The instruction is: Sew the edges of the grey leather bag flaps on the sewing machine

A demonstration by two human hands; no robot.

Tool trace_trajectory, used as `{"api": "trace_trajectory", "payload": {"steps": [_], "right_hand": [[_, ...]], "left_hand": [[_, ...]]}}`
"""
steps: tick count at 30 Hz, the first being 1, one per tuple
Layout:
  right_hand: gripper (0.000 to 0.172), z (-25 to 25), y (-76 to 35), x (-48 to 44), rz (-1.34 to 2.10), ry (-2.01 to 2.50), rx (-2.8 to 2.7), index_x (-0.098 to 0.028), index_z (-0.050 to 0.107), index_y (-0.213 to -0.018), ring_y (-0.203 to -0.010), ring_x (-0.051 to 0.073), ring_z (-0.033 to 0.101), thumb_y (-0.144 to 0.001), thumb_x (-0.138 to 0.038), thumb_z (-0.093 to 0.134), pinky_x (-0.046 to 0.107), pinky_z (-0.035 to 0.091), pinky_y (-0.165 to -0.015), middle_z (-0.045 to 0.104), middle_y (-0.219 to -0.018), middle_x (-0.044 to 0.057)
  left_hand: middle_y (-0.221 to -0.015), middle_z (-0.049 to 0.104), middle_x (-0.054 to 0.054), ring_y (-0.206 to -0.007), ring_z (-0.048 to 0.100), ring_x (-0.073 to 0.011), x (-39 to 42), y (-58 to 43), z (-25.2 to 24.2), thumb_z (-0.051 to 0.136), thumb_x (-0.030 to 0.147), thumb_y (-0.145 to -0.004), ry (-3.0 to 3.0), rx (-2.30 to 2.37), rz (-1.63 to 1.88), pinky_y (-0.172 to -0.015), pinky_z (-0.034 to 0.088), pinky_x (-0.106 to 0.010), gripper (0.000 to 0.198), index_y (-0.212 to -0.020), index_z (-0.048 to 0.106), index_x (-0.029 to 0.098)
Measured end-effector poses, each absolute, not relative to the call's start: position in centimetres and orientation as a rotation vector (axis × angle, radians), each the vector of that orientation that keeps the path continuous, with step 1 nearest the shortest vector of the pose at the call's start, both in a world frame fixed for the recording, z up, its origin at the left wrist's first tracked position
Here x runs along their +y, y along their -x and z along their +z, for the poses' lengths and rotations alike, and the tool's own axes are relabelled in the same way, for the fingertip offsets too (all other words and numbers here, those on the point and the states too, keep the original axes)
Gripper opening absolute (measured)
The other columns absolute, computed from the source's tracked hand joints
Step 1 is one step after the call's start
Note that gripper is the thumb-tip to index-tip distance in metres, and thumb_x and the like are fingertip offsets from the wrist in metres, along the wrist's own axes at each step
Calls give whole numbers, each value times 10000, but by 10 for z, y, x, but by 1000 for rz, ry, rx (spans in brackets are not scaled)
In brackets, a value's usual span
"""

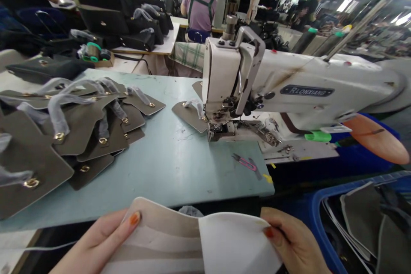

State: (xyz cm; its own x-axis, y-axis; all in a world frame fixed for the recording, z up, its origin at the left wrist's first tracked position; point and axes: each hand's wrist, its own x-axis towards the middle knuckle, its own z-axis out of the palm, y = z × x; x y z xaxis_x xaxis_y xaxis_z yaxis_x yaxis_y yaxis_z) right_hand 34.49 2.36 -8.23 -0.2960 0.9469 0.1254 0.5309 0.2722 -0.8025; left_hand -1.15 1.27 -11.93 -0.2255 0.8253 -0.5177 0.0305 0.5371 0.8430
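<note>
Both hands hold one beige and white bag panel at the bottom of the view, just in front of the table's near edge. My left hand grips its left side with the thumb lying on top. My right hand pinches its folded white right end. The panel shows pale stripes across its face. Beyond it stands a white sewing machine with a grey leather piece under its needle.
A pale green table carries a spread of several grey leather flaps with gold rings on the left. Pink thread snips lie near the machine. A blue bin of grey pieces sits at lower right. Other people work at benches behind.
</note>
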Motion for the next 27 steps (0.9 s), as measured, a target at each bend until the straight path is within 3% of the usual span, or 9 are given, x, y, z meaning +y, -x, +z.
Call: {"api": "trace_trajectory", "payload": {"steps": [3,8,11,14,16,19,23,25,27], "right_hand": [[361,-98,-361,8,855,1483,-1732,-233,704,-793,-559,183,607,-945,-491,501,236,478,-521,648,-658,47],[378,-116,-368,-8,993,1528,-1470,-245,743,-984,-636,202,658,-940,-536,504,244,528,-543,722,-833,76],[517,-113,-344,6,1149,1204,-1636,-254,733,-1039,-923,247,682,-986,-587,341,332,564,-800,715,-1051,96],[443,-116,-309,32,1067,1100,-1879,-229,646,-1234,-1201,256,565,-1002,-512,396,397,446,-1040,622,-1286,110],[457,-126,-291,44,968,1171,-2015,-180,599,-1301,-1181,259,569,-991,-483,454,402,431,-1047,627,-1273,135],[402,-147,-279,47,1042,1234,-2049,-176,660,-1209,-1003,234,648,-988,-458,478,348,499,-926,707,-1085,109],[315,-163,-282,37,1269,1309,-1768,-187,700,-1136,-1020,222,667,-942,-408,586,312,510,-927,717,-1095,83],[312,-163,-285,34,1326,1337,-1692,-183,709,-1123,-1019,232,670,-928,-404,608,329,510,-939,720,-1093,82],[309,-162,-287,34,1361,1332,-1674,-187,718,-1114,-1003,234,675,-930,-407,602,333,517,-929,725,-1082,77]], "left_hand": [[-569,689,-28,-508,625,-201,21,11,-116,724,607,-675,-621,1560,798,-430,474,-233,400,-737,752,213],[-557,687,-12,-457,621,-212,29,10,-119,727,589,-678,-421,1529,820,-410,477,-266,406,-839,728,216],[-579,697,-6,-463,628,-206,31,10,-126,830,478,-584,-477,1434,765,-418,473,-257,345,-781,734,212],[-607,706,-18,-504,648,-237,32,10,-134,843,486,-550,-512,1367,710,-465,509,-303,369,-768,734,208],[-609,706,-24,-534,656,-260,32,10,-138,830,527,-548,-503,1378,706,-476,517,-331,414,-796,726,213],[-645,715,-10,-585,669,-267,29,5,-139,861,472,-534,-504,1383,766,-506,529,-332,473,-909,691,239],[-887,746,25,-650,671,-211,23,-4,-145,900,416,-513,-600,1417,1058,-530,531,-268,665,-1086,576,325],[-956,745,18,-647,653,-180,19,-2,-153,861,487,-565,-640,1476,1080,-512,511,-227,599,-1071,593,312],[-1010,744,-21,-789,673,-211,16,7,-164,782,583,-632,-676,1593,1002,-564,530,-217,506,-999,676,251]]}}
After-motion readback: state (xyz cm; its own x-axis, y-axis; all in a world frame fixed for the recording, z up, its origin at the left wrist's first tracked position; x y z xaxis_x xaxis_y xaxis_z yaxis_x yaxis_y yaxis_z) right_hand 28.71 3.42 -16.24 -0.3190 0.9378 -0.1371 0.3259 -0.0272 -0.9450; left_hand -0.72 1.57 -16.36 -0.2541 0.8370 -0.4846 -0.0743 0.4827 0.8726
